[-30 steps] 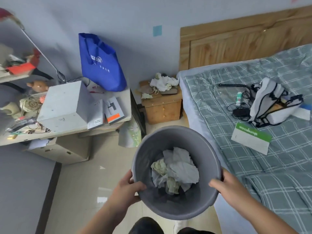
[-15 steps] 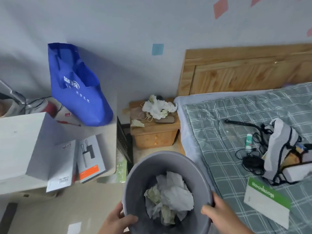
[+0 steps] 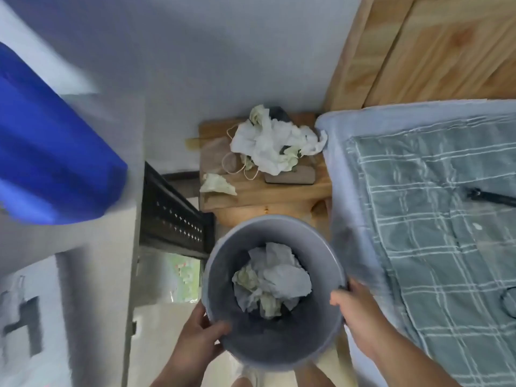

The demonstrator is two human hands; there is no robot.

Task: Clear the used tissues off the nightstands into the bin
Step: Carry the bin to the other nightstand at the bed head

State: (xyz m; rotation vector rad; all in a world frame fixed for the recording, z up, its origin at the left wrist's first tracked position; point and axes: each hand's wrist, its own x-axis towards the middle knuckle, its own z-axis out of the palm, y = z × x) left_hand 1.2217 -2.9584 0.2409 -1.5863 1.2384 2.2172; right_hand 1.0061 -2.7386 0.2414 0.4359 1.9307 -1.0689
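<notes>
Now, beside the bed (image 3: 418, 219), the wooden nightstand (image 3: 251, 191) carries a heap of used tissues (image 3: 268, 143). Just in front hangs the grey bin (image 3: 321, 236), some tissues inside, with the left hand (image 3: 198, 336) and right hand (image 3: 354, 305) gripping its rim. Next, I think, one hand must let go and gather the heap.

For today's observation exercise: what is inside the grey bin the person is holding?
Crumpled white and yellowish tissues lie piled in the bin. They cover the middle of its bottom, so anything beneath them cannot be seen.
</notes>
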